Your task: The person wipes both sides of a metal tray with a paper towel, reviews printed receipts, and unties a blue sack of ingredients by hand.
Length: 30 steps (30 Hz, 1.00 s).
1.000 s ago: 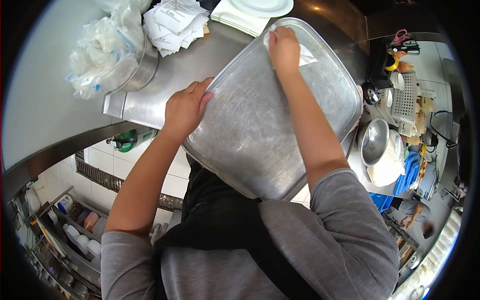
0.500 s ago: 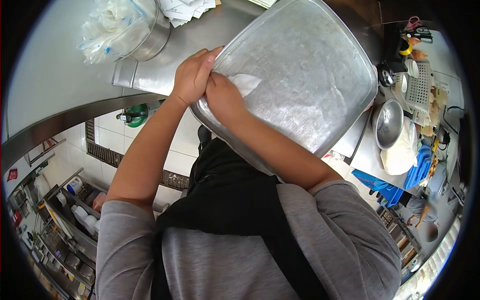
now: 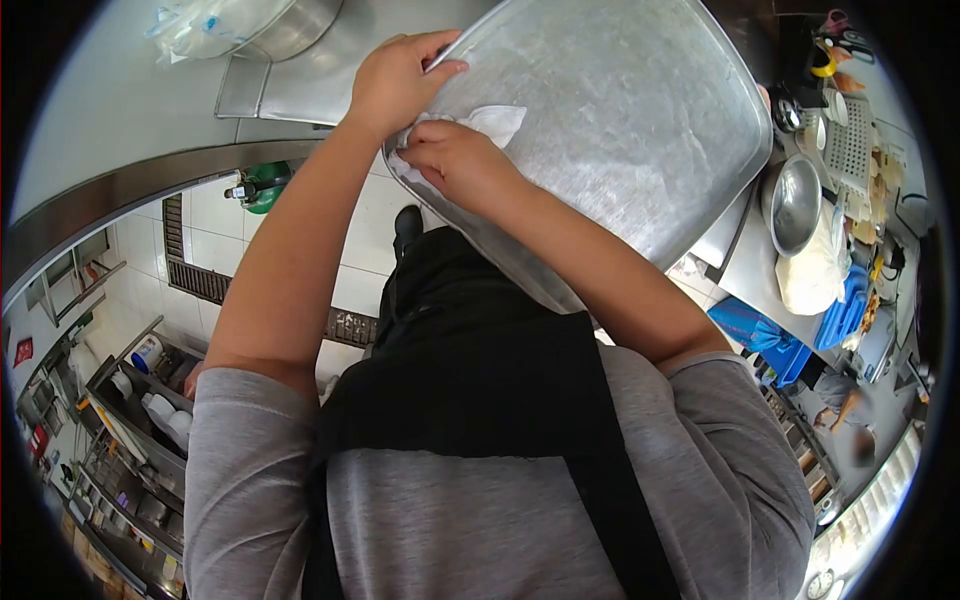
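A large metal tray is tilted in front of me, its inner face up and its near rim close to my apron. My left hand grips the tray's left rim, with the thumb over the inside. Lower down, my right hand is closed on a white cloth and presses it into the tray's near-left corner. Part of the cloth sticks out beyond the knuckles, and the rest is hidden under the fingers.
A metal pot with plastic bags stands at the upper left of the steel counter. At right are a metal bowl, a perforated white basket and a blue bin. Another person is far right.
My right hand has moved down the rim toward the near corner with the cloth, away from my left hand. My left hand has shifted slightly up, its thumb now over the rim.
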Motion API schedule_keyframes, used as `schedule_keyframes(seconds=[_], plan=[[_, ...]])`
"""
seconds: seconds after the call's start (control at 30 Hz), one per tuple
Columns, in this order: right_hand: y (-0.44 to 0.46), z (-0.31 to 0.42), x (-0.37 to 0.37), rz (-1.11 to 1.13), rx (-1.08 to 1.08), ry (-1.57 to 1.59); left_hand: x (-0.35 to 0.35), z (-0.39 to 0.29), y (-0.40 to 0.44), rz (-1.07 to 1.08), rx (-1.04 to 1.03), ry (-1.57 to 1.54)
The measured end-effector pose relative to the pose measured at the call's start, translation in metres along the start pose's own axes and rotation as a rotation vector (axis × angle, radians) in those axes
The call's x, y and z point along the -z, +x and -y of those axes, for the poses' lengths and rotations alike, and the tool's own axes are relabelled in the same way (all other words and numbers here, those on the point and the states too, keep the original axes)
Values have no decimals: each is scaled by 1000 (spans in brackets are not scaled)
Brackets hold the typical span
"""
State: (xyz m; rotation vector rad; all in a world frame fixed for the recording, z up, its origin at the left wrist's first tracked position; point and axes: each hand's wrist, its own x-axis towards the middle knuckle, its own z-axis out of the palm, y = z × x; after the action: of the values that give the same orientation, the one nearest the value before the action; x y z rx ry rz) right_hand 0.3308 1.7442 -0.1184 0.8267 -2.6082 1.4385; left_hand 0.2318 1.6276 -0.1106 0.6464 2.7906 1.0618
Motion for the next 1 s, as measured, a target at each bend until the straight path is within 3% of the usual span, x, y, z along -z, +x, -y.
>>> schedule_keyframes(seconds=[0.03, 0.37, 0.43, 0.47, 0.53, 0.63, 0.73, 0.83, 0.9, 1.0], plan=[[-8, 4, 3, 91, -17, -6, -1, -1, -1, 9, 0, -3], [-167, 55, 72, 252, -227, -48, -3, -5, -1, 27, 34, 74], [-192, 71, 89, 420, -566, 83, -3, -3, 0, 37, 38, 103], [-194, 74, 91, 414, -577, 70, -2, -2, 0, 38, 27, 90], [-198, 80, 98, 450, -365, -191, -3, -2, 0, 34, 24, 116], [-200, 69, 102, 558, -416, -357, -5, 5, 1, 44, 48, 8], [-211, 10, 130, 240, -371, -648, -6, 10, 0, 27, 50, -50], [-170, -32, 193, 144, -590, -865, -5, 7, -1, 37, 68, -60], [-151, -48, 218, 105, -618, -865, -7, 6, -1, 29, 59, -60], [-143, -53, 217, 53, -635, -1108, -11, 10, 0, 3, 31, -65]])
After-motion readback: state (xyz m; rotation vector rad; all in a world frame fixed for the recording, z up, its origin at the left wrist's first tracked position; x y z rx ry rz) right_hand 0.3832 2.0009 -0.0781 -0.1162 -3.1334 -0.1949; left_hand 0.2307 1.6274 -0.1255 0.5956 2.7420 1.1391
